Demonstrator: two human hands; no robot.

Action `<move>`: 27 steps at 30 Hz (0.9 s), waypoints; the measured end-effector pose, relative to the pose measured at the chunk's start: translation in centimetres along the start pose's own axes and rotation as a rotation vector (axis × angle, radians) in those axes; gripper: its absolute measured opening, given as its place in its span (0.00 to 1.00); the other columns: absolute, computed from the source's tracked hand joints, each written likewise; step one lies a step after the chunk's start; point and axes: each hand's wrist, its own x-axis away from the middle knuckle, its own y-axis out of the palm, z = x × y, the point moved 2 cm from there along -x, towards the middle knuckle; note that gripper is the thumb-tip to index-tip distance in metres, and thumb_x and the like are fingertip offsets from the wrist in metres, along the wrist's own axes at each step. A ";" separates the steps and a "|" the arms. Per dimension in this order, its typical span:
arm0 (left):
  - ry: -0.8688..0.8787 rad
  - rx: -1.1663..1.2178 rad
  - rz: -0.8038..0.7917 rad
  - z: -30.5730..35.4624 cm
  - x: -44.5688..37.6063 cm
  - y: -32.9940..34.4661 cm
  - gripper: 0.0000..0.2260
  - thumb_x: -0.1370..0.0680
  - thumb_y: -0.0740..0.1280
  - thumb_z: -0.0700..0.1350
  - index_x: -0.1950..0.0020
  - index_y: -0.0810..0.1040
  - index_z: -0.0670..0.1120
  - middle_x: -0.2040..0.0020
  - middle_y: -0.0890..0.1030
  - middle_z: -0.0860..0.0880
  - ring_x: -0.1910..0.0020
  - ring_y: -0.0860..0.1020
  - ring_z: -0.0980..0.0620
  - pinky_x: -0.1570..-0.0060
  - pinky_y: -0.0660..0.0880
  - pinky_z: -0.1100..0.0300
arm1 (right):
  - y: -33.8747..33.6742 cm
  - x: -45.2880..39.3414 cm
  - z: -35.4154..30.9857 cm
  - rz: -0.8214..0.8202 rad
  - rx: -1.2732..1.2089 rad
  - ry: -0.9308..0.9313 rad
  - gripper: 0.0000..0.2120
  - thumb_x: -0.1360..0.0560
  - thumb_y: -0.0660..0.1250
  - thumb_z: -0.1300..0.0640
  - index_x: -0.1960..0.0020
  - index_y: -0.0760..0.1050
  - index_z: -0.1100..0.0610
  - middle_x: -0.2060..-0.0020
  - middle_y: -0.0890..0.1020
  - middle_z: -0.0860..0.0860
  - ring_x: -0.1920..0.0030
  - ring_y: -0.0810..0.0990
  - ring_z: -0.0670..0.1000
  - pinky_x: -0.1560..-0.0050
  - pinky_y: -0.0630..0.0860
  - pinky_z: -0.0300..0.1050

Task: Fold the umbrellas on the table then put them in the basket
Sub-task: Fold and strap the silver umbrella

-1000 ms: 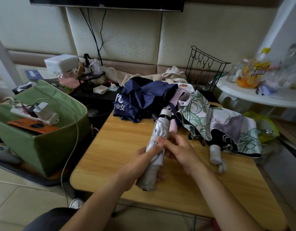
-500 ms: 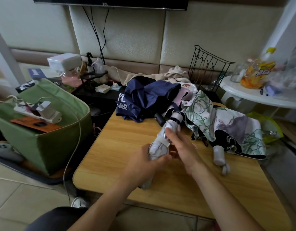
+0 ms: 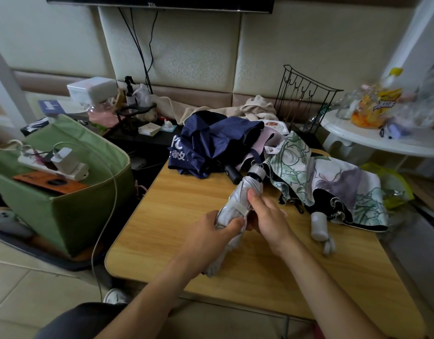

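Fingers [image 3: 253,197] around silver umbrella [image 3: 238,204], mid-table [image 3: 176,216]

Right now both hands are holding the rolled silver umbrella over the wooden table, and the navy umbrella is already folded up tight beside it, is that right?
Not quite. The head view shows both the left hand and right hand on the silver umbrella over the wooden table, but the navy umbrella is not folded; it lies loose and crumpled at the table's far edge.
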 end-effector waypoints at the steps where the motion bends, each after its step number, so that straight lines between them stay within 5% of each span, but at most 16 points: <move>1: -0.005 0.012 -0.005 0.1 0.1 0.0 0.18 0.25 0.70 0.64 0.52 0.82 0.49 0.63 0.84 0.49 0.67 0.80 0.54 0.63 0.80 0.50 | 0.1 0.1 -0.2 0.003 -0.006 0.008 0.15 0.14 0.59 0.47 0.51 0.80 0.53 0.70 0.83 0.42 0.68 0.81 0.37 0.65 0.78 0.33; 5: 0.010 0.077 -0.051 0.5 0.5 0.2 0.11 0.24 0.73 0.59 0.53 0.83 0.52 0.59 0.86 0.48 0.65 0.81 0.56 0.64 0.78 0.59 | 0.0 0.3 -0.3 0.003 0.017 -0.004 0.17 0.14 0.59 0.47 0.51 0.81 0.55 0.70 0.83 0.43 0.68 0.81 0.37 0.63 0.79 0.36; 9: -0.038 0.154 -0.083 0.7 0.5 0.2 0.05 0.22 0.73 0.50 0.58 0.83 0.54 0.68 0.83 0.54 0.70 0.79 0.59 0.69 0.76 0.63 | 0.0 0.4 -0.4 0.023 0.068 -0.062 0.17 0.15 0.60 0.47 0.50 0.81 0.57 0.67 0.81 0.47 0.69 0.79 0.39 0.66 0.76 0.34; 16: -0.195 0.268 -0.166 1.0 0.9 0.1 0.08 0.23 0.73 0.49 0.49 0.81 0.45 0.67 0.79 0.48 0.74 0.74 0.51 0.71 0.74 0.58 | 0.1 0.3 -0.5 -0.041 -0.087 -0.133 0.18 0.18 0.63 0.42 0.56 0.77 0.56 0.71 0.75 0.51 0.73 0.73 0.51 0.73 0.68 0.43; 20: -0.095 0.153 -0.105 0.7 0.8 0.1 0.05 0.23 0.73 0.48 0.51 0.81 0.48 0.66 0.82 0.51 0.71 0.78 0.54 0.70 0.77 0.59 | 0.3 0.5 -0.4 -0.069 -0.143 -0.044 0.24 0.18 0.58 0.36 0.45 0.75 0.58 0.62 0.80 0.54 0.64 0.79 0.54 0.70 0.71 0.43; 24: 0.101 -0.141 0.011 -0.1 0.7 0.5 0.11 0.28 0.75 0.55 0.51 0.79 0.53 0.61 0.84 0.53 0.66 0.80 0.60 0.69 0.75 0.66 | 0.4 0.6 -0.6 -0.052 -0.102 -0.048 0.25 0.19 0.61 0.37 0.53 0.75 0.61 0.68 0.78 0.53 0.70 0.78 0.50 0.75 0.70 0.37; 27: 0.131 -0.144 -0.021 -0.1 0.7 0.8 0.20 0.26 0.70 0.67 0.47 0.79 0.53 0.57 0.84 0.53 0.62 0.81 0.60 0.66 0.74 0.68 | -0.1 0.3 -0.2 -0.001 -0.058 -0.048 0.21 0.16 0.61 0.46 0.50 0.78 0.64 0.65 0.82 0.51 0.69 0.81 0.40 0.70 0.72 0.29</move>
